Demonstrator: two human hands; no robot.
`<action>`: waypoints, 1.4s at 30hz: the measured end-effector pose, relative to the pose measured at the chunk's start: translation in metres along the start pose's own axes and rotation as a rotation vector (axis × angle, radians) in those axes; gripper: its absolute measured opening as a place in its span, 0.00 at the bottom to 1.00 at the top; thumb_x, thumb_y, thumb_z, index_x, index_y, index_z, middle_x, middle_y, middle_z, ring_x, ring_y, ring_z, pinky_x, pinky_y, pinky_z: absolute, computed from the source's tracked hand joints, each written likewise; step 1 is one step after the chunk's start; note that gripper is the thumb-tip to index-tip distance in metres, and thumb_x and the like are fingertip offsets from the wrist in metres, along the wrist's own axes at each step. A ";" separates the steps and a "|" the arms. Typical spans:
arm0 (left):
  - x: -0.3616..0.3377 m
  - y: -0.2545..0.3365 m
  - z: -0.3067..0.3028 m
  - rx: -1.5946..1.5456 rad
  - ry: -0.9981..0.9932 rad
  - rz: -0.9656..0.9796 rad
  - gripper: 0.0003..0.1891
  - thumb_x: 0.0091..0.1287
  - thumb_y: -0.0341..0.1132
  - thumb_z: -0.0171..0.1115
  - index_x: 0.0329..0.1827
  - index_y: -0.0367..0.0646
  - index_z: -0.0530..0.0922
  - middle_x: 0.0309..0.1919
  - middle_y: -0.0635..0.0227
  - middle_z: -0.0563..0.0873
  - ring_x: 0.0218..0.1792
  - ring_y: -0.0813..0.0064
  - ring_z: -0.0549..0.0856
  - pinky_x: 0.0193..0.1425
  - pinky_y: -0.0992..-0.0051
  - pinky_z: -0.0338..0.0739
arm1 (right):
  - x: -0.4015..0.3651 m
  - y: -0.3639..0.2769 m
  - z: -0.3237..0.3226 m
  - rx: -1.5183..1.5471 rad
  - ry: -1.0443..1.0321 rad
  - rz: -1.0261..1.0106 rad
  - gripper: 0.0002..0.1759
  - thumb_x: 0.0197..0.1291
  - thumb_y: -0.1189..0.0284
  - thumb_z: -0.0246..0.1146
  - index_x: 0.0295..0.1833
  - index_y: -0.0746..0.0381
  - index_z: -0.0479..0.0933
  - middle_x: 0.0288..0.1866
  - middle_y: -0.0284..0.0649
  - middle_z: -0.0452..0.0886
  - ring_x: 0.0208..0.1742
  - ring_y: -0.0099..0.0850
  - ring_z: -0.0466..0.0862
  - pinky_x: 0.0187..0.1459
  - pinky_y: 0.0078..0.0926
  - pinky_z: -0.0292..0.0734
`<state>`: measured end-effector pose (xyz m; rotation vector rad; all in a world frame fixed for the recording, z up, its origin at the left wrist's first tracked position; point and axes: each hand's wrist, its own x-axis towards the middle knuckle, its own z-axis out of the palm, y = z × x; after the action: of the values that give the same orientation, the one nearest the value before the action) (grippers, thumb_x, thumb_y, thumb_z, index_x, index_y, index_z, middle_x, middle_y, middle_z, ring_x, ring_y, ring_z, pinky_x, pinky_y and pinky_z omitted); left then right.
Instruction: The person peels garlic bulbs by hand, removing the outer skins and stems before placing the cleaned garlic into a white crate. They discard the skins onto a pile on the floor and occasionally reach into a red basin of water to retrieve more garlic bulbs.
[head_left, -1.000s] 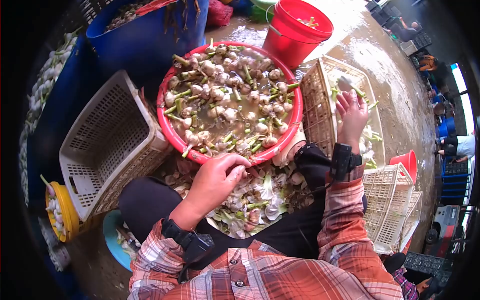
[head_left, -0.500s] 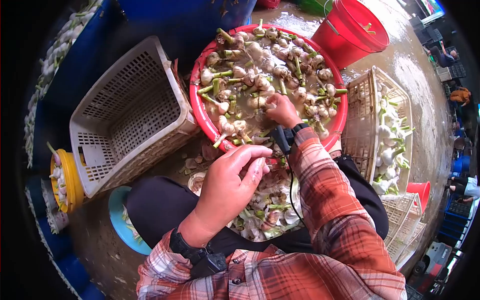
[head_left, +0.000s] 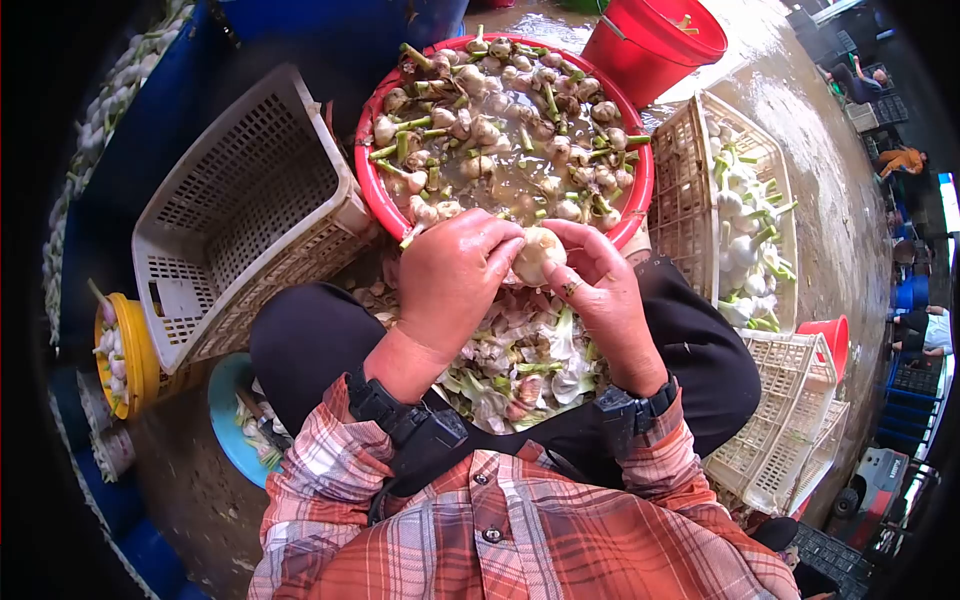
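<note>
The garlic bulb (head_left: 538, 256) is just by the red tub (head_left: 645, 175) — the right hand (head_left: 602, 292) holds its right side, and the left hand (head_left: 450, 282), fingers pinched together, is at its left — but which way it points is hard to tell

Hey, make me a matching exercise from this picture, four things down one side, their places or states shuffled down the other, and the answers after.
1. Whole garlic bulb
2. Large red basin
3. Garlic peelings
4. Yellow bucket

A. Below the hands in the picture
B. At the picture's left side
C. Held in the right hand
D. Holding murky water

Pairs: 1-C, 2-D, 3-A, 4-B
</note>
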<state>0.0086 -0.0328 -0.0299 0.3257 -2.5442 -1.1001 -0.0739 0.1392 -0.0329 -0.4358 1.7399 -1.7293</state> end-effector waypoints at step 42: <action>-0.006 0.004 -0.001 -0.128 -0.015 0.216 0.09 0.68 0.36 0.69 0.42 0.41 0.80 0.36 0.66 0.84 0.36 0.69 0.86 0.41 0.71 0.81 | -0.026 0.003 -0.005 0.031 -0.015 -0.109 0.29 0.65 0.71 0.74 0.68 0.66 0.74 0.58 0.37 0.79 0.58 0.25 0.82 0.59 0.25 0.80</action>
<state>0.0143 -0.0286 -0.0283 0.0096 -2.4376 -1.1772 -0.0572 0.1598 -0.0312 -0.5378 1.7047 -1.8221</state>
